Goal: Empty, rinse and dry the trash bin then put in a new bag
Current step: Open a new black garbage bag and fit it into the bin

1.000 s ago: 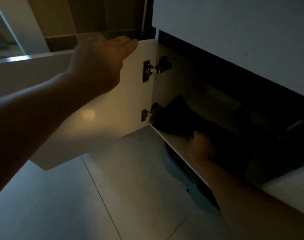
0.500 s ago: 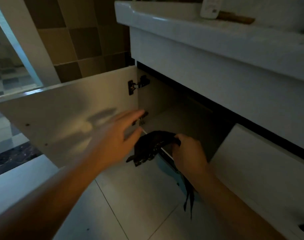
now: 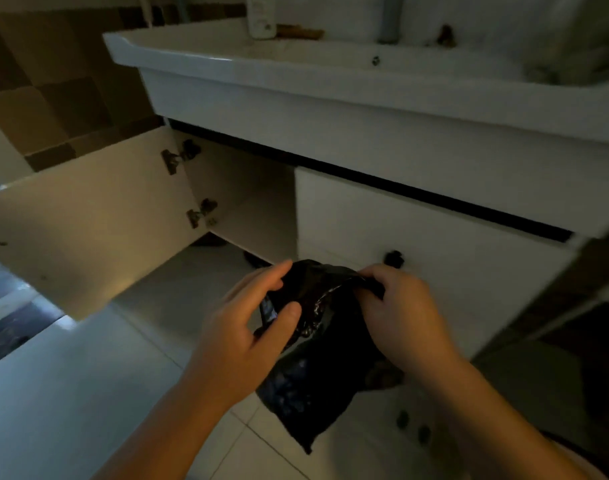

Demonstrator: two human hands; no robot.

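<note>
Black film trash bag (image 3: 316, 344), light, limp and slippery: your left hand (image 3: 240, 344) and right hand (image 3: 400, 317) pinch its bunched top, so work the mouth edge apart.

I see the crumpled black plastic bag (image 3: 316, 327) has come out of the cabinet and now hangs in front of it; my left hand (image 3: 247, 327) has left the open white cabinet door (image 3: 88, 230) and joined my right hand (image 3: 400, 313) gripping it

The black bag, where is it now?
The black bag hangs low in the middle of the head view, held between the left hand and right hand, before the closed cabinet door.
</note>
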